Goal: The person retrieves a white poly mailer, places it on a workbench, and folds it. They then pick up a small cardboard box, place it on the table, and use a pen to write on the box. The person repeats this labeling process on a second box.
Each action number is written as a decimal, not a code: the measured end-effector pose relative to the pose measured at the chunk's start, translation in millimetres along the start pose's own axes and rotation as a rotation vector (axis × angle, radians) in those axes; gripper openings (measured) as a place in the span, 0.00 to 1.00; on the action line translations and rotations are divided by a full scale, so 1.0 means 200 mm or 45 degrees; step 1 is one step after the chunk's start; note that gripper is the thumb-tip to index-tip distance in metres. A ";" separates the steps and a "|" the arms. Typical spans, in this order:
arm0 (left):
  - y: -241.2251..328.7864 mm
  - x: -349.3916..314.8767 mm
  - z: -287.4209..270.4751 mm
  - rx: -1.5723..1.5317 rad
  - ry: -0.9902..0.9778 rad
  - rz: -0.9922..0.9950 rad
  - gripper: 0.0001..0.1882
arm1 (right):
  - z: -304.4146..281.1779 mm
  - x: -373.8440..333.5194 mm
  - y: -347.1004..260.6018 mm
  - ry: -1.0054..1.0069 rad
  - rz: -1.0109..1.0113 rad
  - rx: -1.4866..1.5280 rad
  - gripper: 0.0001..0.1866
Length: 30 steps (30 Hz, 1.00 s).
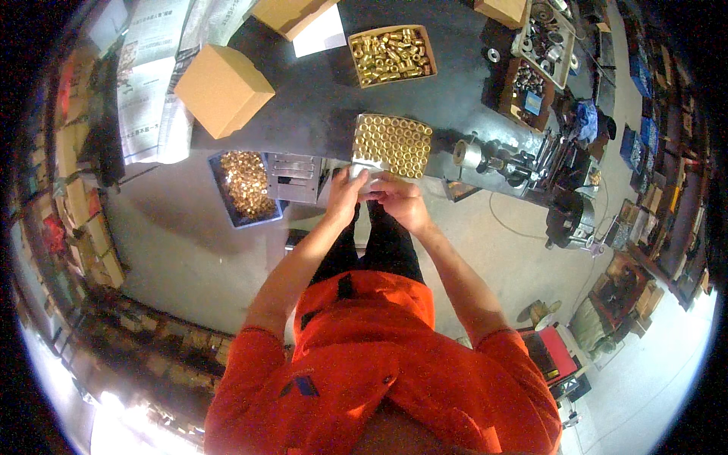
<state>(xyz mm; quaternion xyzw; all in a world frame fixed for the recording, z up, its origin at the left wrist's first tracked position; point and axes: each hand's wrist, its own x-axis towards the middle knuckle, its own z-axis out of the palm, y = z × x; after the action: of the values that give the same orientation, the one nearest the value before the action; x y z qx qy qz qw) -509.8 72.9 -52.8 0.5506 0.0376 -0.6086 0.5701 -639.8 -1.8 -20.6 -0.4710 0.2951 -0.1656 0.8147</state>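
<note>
Both hands are together at the table's near edge, just in front of a box of brass rings point(394, 140) standing in tight rows. My left hand point(344, 196) is closed on a small whitish flat piece point(362, 176), the thumb lying on top of it. From the other side my right hand point(402, 201) meets it, fingers curled in; what they pinch is hidden and too small to name. The whitish piece overlaps the box's near left corner. Farther back sits an open carton of loose brass fittings point(391, 56).
A closed cardboard box point(224, 91) stands left on the dark table point(307, 98). Below the left side, a blue bin point(226, 189) holds many small copper-coloured parts beside a grey metal drawer unit point(294, 180). At right are a clamp-like metal fixture point(500, 163) and a parts tray point(565, 64).
</note>
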 end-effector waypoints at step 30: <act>0.00 0.05 0.04 -0.068 0.148 -0.020 0.12 | 0.07 -0.06 -0.08 0.049 -0.371 -1.685 0.32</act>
<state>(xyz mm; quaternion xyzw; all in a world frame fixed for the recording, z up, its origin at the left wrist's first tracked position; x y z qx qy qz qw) -512.5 61.1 -56.8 0.5694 0.0911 -0.5788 0.5766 -640.2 5.6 1.8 -0.9025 0.2822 -0.0665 0.3185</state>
